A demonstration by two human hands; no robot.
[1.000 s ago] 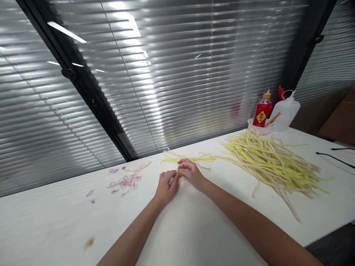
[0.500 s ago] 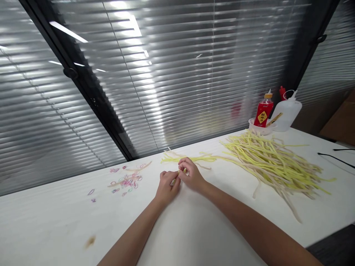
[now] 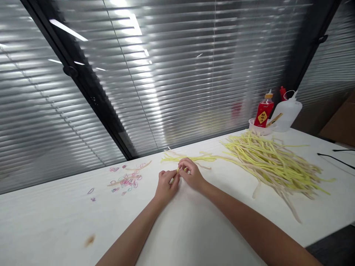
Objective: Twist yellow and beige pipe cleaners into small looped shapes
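Two hands, the left hand (image 3: 166,185) and the right hand (image 3: 192,176), meet low over the white tabletop (image 3: 55,225), their fingers pinched together on a small yellow piece (image 3: 178,170). Only a scrap of it shows between the fingertips; it looks pale and soft-edged, and the fingers cover the rest, so its full shape cannot be told.

Just beyond the hands lies a loose line of thin yellow strips (image 3: 169,159), with a few beige ones among them; the right hand stands in front of part of it. To the right, a long strand runs from this line to a large tangled heap (image 3: 277,166) of yellow and beige strips, some ends straggling out.

Left of the hands, small coloured loops (image 3: 128,182), pink, purple and greenish, are scattered around beige strips. Behind the heap stand a red-labelled bottle (image 3: 263,113) in a shallow tub (image 3: 256,129), and a whitish squeeze bottle (image 3: 287,112) beside it. Dark cords (image 3: 336,161) reach in at the right edge. Slatted blinds (image 3: 177,81) fill the background.
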